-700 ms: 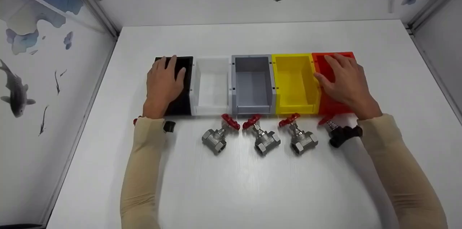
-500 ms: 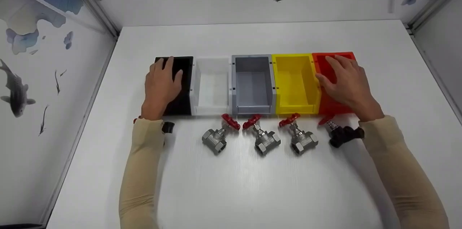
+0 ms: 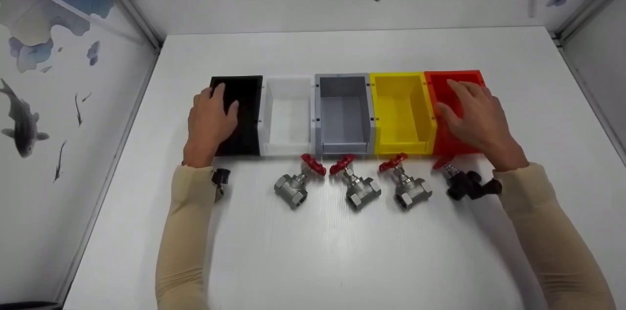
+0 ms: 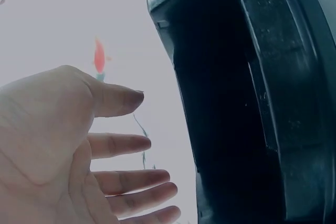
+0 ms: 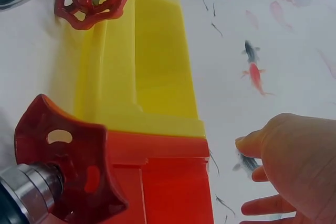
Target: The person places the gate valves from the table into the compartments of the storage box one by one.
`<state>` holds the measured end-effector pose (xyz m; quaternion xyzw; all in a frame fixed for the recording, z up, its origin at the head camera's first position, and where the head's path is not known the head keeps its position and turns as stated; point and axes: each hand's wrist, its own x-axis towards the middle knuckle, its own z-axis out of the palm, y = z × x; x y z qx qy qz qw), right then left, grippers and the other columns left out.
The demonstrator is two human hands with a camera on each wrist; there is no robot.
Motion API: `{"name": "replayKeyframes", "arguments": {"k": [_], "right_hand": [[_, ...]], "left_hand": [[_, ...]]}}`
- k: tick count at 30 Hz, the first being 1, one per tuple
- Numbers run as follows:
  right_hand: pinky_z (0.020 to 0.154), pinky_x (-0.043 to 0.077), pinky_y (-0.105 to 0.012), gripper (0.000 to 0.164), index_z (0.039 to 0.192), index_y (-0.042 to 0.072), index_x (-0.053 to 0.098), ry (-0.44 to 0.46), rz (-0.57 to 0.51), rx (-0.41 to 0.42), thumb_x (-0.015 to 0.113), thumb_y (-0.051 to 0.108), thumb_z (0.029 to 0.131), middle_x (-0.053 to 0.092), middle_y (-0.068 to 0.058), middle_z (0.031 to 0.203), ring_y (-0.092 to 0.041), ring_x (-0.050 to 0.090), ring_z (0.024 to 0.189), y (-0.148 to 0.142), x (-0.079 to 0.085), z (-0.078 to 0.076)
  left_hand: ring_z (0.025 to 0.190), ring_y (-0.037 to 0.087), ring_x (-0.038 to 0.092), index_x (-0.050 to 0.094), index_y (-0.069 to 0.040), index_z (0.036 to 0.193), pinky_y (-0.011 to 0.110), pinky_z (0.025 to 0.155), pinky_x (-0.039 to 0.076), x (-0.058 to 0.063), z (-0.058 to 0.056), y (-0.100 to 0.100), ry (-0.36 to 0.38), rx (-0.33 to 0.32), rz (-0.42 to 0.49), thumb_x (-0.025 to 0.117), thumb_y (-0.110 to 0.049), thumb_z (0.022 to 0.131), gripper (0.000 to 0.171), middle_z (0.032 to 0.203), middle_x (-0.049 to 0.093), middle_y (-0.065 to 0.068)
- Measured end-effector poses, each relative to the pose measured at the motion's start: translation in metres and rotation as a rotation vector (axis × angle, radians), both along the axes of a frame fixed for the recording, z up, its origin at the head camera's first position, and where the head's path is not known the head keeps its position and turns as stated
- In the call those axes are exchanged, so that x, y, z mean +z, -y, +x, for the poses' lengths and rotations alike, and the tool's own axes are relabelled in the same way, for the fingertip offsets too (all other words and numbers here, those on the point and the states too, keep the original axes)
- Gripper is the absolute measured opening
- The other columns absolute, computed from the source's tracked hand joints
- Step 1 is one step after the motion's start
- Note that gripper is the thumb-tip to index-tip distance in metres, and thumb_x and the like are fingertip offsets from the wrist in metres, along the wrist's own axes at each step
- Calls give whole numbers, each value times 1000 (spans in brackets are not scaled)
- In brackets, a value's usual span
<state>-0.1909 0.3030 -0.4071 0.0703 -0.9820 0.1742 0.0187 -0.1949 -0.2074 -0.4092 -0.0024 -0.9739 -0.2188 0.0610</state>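
My left hand [image 3: 210, 121] hovers over the left side of the black bin [image 3: 247, 104], fingers relaxed and holding nothing. In the left wrist view, the left palm and fingers [image 4: 58, 145] appear apart from that bin's wall. Above the red bin [image 3: 455, 146] is my right hand [image 3: 481, 117], loosely bent and also without anything in it. Beside the right wrist lies a black-bodied valve [image 3: 467, 185] with a red handle. A partly hidden dark fitting [image 3: 221, 176] shows next to the left wrist.
Between the black and red bins, a white bin [image 3: 288, 114], a grey bin [image 3: 344, 124] and a yellow bin [image 3: 401, 114] stand side by side. Three steel valves with red handwheels lie in front: left [image 3: 292, 190], middle [image 3: 362, 192], right [image 3: 412, 191]. Printed walls enclose the white table [image 3: 337, 251].
My left hand has drawn back to the left and toward me from over the black bin. The right hand has shifted slightly right and toward me. Bins and valves have stayed put.
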Motion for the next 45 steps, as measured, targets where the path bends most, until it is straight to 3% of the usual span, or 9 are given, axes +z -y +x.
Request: {"name": "replayKeyframes", "arguments": {"k": [7,29,34,40,45], "right_hand": [[106,30,-69,67,154,10,33,-4,-4,-6,60,34,97,39,-27,148,-50,37,130,-1,0,4],[102,34,-70,60,148,3,41,59,-26,-25,54,37,100,41,-29,145,-50,38,129,-8,3,14],[99,38,-69,60,146,1,42,94,-42,-28,56,36,100,43,-29,143,-49,41,126,-11,5,19],[95,43,-66,55,141,0,48,106,-73,-20,60,33,98,51,-28,138,-48,46,121,-14,6,26],[93,46,-65,50,135,-2,54,97,-90,-10,58,33,99,57,-28,131,-46,51,113,-17,6,30]], "left_hand": [[137,47,35,34,4,150,59,107,36,1,3,6,74,3,71,49,-27,103,58,148,36,34],[125,51,47,35,14,145,58,104,40,-2,8,21,88,61,51,49,-23,103,58,137,45,39],[114,50,54,46,18,134,58,96,46,-5,6,22,59,83,7,50,-19,103,48,123,54,38],[90,47,62,61,17,101,55,76,52,-6,8,23,34,109,-17,52,-10,100,29,97,61,34],[85,47,65,64,16,96,55,72,54,-5,9,24,42,138,-35,53,-8,99,27,94,64,34]]}}
